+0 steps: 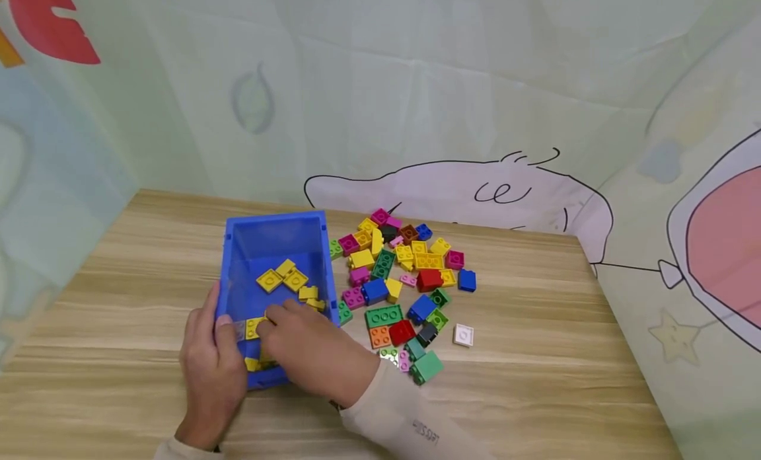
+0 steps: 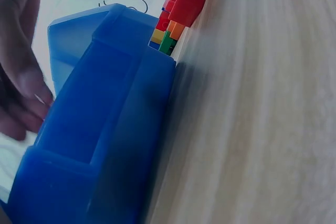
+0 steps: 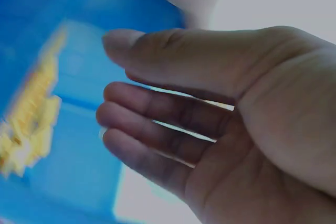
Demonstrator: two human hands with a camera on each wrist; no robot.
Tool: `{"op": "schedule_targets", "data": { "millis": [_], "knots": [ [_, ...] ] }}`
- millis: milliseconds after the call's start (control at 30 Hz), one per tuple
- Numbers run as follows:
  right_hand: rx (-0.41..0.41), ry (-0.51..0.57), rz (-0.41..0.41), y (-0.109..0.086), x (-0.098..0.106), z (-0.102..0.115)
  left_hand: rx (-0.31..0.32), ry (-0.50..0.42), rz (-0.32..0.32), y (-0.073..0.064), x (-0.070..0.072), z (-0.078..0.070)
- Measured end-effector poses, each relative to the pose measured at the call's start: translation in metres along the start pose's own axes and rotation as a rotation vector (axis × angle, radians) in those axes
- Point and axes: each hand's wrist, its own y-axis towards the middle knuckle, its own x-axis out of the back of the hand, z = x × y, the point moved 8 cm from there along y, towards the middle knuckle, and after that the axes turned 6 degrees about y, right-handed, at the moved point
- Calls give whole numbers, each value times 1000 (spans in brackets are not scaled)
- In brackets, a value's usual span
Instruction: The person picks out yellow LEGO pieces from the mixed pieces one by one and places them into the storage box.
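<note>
A blue plastic bin (image 1: 326,248) stands on the left of the table, with several yellow toy bricks (image 1: 270,281) inside. My left hand (image 1: 214,361) grips its near left wall, thumb over the rim and fingers along the outside. My right hand (image 1: 315,347) reaches over the near right rim into the bin. In the right wrist view the right hand (image 3: 262,108) has its thumb and fingers loosely extended, with nothing held between them. Blurred yellow bricks (image 3: 31,124) lie in the bin beyond those fingertips. The left wrist view shows the bin's outer wall (image 2: 131,129) close up.
A loose spread of many-coloured bricks (image 1: 383,314) lies right of the bin on the wooden table (image 1: 535,381). One white brick (image 1: 463,335) sits apart at the spread's right side. Behind the table hangs a printed cloth (image 1: 380,103).
</note>
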Motion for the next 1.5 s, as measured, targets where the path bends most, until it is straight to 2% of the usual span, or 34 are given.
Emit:
{"op": "schedule_targets", "data": {
  "millis": [133, 233, 333, 433, 567, 633, 800, 1033, 1233, 1367, 1500],
  "knots": [
    [-40, 152, -52, -24, 31, -18, 16, 1, 20, -1, -1, -1],
    [-101, 266, -171, -49, 57, -42, 42, 6, 39, -1, -2, 1],
    [-181, 313, -304, -74, 76, -70, 68, 11, 58, -2, -3, 3],
    [-272, 327, -384, -93, 84, -96, 83, 14, 74, -3, -4, 4],
    [-370, 348, -413, -109, 84, -123, 96, 20, 91, -4, -6, 4],
    [-394, 357, -420, -113, 82, -133, 92, 19, 88, -4, -6, 4],
    [-461, 402, -369, -111, 61, -160, 71, 14, 53, -4, -4, 2],
    [-638, 521, -180, -99, 14, -194, 74, 19, 51, -3, -3, 2],
    [-719, 573, -12, -89, -19, -202, 70, 23, 62, -2, -4, 2],
    [-758, 556, 31, -84, -33, -204, 70, 21, 63, -2, -5, 2],
    [-762, 507, 78, -78, -44, -202, 88, 26, 57, -3, -4, 4]
  ]
}}
